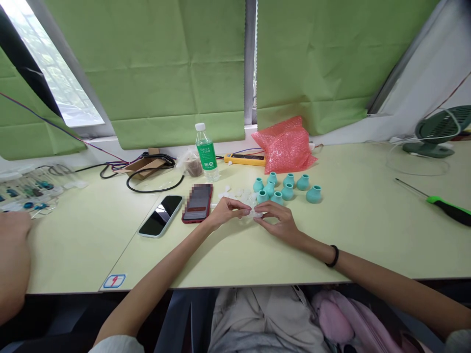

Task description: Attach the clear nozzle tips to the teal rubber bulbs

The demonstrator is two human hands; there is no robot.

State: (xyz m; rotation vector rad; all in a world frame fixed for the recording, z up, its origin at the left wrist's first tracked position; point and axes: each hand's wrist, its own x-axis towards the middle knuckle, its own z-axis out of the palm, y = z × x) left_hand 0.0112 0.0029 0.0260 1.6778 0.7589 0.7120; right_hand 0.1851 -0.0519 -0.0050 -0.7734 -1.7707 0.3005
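Observation:
My left hand (231,211) and my right hand (276,218) meet over the middle of the table. Between their fingertips is a small clear plastic piece (257,214), partly covered by the fingers. Both hands are closed in a pinch on it. Just behind lie several translucent white pieces (241,194), too small to name. Several turquoise rubber bulbs with open necks (288,191) stand beyond my right hand. A phone in a red case (197,203) lies left of my left hand.
Another phone (161,216), a water bottle (207,156), a cable (154,189) and a red bubble-wrap bag (287,147) surround the work. A screwdriver (437,202) and a fan (436,130) are at right. Another person's arm (13,260) rests at far left.

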